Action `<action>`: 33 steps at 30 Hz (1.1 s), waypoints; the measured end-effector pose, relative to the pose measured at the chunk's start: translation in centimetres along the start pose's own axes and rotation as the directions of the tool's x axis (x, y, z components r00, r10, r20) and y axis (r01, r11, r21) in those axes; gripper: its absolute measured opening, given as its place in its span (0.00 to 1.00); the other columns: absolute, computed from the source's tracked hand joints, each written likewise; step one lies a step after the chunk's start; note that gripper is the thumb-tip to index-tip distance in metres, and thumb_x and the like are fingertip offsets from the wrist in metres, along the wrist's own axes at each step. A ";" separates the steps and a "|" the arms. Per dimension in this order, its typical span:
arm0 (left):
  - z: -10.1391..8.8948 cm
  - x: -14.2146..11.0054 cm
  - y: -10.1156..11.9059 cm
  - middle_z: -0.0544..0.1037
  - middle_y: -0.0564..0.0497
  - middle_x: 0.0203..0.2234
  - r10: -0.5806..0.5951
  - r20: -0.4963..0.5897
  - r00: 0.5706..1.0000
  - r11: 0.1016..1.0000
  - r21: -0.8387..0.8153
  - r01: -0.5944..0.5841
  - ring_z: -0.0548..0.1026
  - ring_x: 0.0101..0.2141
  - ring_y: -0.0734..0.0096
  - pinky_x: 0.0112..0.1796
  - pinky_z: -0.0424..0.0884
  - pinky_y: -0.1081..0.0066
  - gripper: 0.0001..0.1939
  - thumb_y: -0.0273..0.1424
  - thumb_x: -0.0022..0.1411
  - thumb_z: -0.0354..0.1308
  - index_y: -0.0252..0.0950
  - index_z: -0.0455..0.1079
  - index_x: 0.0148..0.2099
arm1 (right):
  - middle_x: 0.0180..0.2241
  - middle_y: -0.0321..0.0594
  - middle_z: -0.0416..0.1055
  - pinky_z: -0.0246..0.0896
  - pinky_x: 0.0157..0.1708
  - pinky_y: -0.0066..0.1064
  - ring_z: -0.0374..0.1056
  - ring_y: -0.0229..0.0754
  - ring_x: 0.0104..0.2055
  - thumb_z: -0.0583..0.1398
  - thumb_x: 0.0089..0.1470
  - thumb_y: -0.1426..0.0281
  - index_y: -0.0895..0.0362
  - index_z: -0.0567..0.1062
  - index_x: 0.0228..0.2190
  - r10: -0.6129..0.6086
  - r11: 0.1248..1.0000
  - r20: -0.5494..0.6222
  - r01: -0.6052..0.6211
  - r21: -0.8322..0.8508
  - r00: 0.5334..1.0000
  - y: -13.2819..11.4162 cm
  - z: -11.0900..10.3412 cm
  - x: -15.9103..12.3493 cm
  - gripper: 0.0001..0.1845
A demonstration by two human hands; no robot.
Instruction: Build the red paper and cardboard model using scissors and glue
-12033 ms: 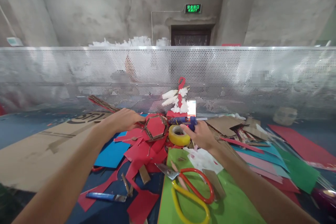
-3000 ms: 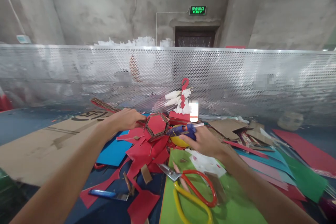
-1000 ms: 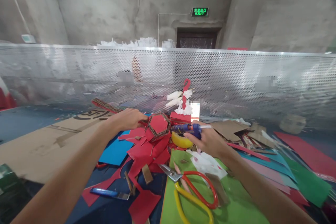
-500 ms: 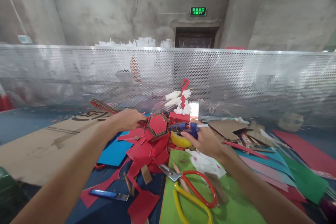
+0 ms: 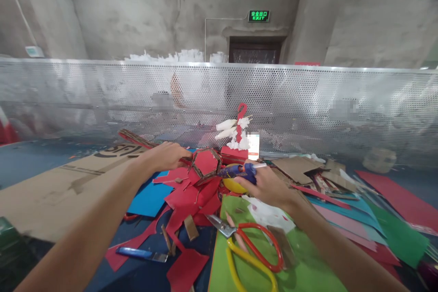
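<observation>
My left hand (image 5: pixel 169 155) is closed on the left side of a red hexagonal cardboard piece (image 5: pixel 206 163), which has a raised brown corrugated rim. In my right hand (image 5: pixel 268 183) is a blue hot glue gun (image 5: pixel 239 171), with a pale glue stick poking out of its back. The gun's nozzle points left at the right edge of the hexagon; whether it touches cannot be made out. Beneath the hexagon lie red paper scraps (image 5: pixel 195 194). A yellow roll of tape (image 5: pixel 233 185) sits below the gun.
Scissors with red and yellow handles (image 5: pixel 255 255) lie on a green sheet (image 5: pixel 301 269). A blue utility knife (image 5: pixel 142 254) is at front left. Behind stands a red and white ornament (image 5: pixel 238 132) before a perforated metal screen (image 5: pixel 137 96). Cardboard (image 5: pixel 61 182) covers the left.
My right hand and the glue gun have shifted slightly down, and the gun's back end has dropped a little. My left hand and the hexagon stay almost still.
</observation>
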State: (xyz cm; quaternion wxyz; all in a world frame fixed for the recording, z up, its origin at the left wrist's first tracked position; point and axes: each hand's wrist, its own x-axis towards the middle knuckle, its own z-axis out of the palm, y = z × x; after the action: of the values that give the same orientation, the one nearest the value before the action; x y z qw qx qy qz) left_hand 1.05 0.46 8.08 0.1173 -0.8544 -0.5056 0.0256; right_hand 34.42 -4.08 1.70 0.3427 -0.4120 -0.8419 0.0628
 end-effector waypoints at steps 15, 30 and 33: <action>0.2 0.0 0.2 0.83 0.50 0.35 0.015 -0.018 1.000 0.999 0.031 -0.015 0.80 0.38 0.57 0.38 0.65 0.67 0.10 0.44 0.67 0.57 0.52 0.78 0.45 | 0.30 0.37 0.71 0.59 0.36 0.32 0.66 0.41 0.32 0.58 0.64 0.54 0.54 0.68 0.33 -0.024 1.000 -0.142 0.024 0.000 0.990 0.7 1.2 0.0 0.16; 0.0 0.0 0.3 0.83 0.49 0.34 0.011 -0.004 1.000 1.000 0.023 -0.011 0.80 0.37 0.57 0.38 0.64 0.66 0.10 0.43 0.67 0.58 0.49 0.79 0.43 | 0.30 0.38 0.71 0.56 0.32 0.31 0.66 0.41 0.29 0.59 0.64 0.55 0.54 0.69 0.32 -0.044 0.996 -0.103 0.036 -0.076 0.994 0.0 0.9 -0.1 0.16; 0.1 0.0 0.2 0.82 0.49 0.34 0.010 -0.008 1.000 1.000 0.023 -0.009 0.79 0.38 0.57 0.39 0.65 0.66 0.10 0.43 0.67 0.58 0.49 0.79 0.43 | 0.31 0.39 0.72 0.57 0.35 0.32 0.68 0.43 0.32 0.59 0.64 0.54 0.54 0.69 0.34 -0.040 0.997 -0.113 0.031 -0.075 0.993 0.4 1.3 -0.1 0.16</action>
State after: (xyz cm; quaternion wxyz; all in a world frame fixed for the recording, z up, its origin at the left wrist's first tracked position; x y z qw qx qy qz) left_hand 1.23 0.38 7.95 0.1292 -0.8555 -0.5007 0.0285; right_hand 33.88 -3.68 0.52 0.3760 -0.4121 -0.8299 0.0021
